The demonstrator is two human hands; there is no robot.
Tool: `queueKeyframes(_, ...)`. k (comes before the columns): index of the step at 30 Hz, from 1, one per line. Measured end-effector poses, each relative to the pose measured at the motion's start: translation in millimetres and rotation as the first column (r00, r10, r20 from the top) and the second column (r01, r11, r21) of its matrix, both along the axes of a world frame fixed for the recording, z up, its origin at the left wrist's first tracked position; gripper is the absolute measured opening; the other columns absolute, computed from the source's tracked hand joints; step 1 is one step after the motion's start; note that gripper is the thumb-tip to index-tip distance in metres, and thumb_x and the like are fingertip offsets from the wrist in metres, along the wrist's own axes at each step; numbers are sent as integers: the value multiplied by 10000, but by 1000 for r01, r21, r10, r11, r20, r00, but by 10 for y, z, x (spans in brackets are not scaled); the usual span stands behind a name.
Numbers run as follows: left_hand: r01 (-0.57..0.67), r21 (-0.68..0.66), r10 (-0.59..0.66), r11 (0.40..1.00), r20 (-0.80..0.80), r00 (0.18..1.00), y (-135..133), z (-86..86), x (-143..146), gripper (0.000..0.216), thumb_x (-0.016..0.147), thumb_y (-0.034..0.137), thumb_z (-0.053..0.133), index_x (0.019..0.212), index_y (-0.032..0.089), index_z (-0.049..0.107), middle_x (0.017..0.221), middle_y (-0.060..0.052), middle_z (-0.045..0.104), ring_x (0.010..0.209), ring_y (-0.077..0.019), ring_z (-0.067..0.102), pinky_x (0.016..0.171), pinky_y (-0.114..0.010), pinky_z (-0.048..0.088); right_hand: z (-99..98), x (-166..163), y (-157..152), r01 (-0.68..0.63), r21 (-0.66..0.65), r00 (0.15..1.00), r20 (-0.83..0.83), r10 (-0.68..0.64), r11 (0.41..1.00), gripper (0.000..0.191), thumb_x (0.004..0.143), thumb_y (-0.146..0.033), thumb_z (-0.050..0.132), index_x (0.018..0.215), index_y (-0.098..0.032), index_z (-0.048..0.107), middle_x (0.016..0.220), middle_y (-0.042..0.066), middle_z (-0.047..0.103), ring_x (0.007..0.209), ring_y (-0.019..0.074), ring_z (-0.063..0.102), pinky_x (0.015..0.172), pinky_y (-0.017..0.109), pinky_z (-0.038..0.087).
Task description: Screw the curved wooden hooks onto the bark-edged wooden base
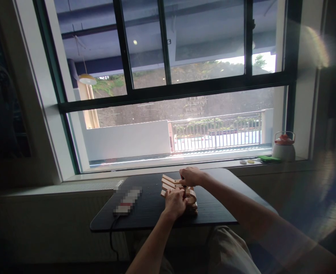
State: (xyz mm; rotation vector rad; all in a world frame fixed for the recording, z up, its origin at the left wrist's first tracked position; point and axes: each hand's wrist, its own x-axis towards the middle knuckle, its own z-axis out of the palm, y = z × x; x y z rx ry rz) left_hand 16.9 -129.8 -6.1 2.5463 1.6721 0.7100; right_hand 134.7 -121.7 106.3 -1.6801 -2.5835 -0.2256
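Note:
On the dark table sits a small light-wood assembly (168,182) with several parallel slats at its left and a rounded wooden part (192,197) at its right. My left hand (175,202) is closed around its near side, hiding much of the middle. Above it, my right hand (190,176) is closed in a fist on a small dark upright tool (184,187), whose lower end meets the wood between my hands. Its kind is too small to tell. Below the rounded part, a stack of wooden pieces (192,209) shows at the table's near side.
A power strip (128,201), partly pixelated, lies at the left of the black table (216,213), its cable (111,239) hanging over the front edge. Against the window, a white jug with a red lid (284,147) stands on the sill beside a green item (268,158) and small rolls (247,162).

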Motion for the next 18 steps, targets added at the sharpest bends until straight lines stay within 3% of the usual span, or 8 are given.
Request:
queueKeyframes(5,22,-5,-21,1000,34,999,35,-14,-14,179,789,311,565,917,221,650,1049,-41,635,1027,-213,543,976,-357,289,115,-29,5,-21,-9,999,27,21,1000,358,721,-386,612,998,-163,648,916,109,707,805,222,646,623,264,429)
queueKeyframes(8,34,14,-34,999,52,998,53,-29,-23,164,789,315,562,867,210,661,1015,-46,644,1002,-218,551,958,-364,299,119,-60,-63,-74,22,997,8,74,997,322,754,-347,579,1027,-184,627,975,93,697,854,216,639,642,255,416)
queueKeyframes(12,17,30,-19,999,70,997,52,-41,-27,173,792,320,563,803,183,668,976,-56,657,982,-215,559,956,-356,301,-40,-116,-162,-110,52,994,-18,111,993,252,832,-307,491,1019,-181,604,960,100,699,877,216,641,679,262,408)
queueKeyframes(18,5,30,-6,1000,24,1000,29,-45,-9,174,814,325,549,848,183,644,961,-61,659,987,-212,560,949,-349,304,-216,-106,-97,-43,106,996,-79,52,993,275,861,-284,446,1098,-165,518,943,112,700,852,225,653,652,265,396)
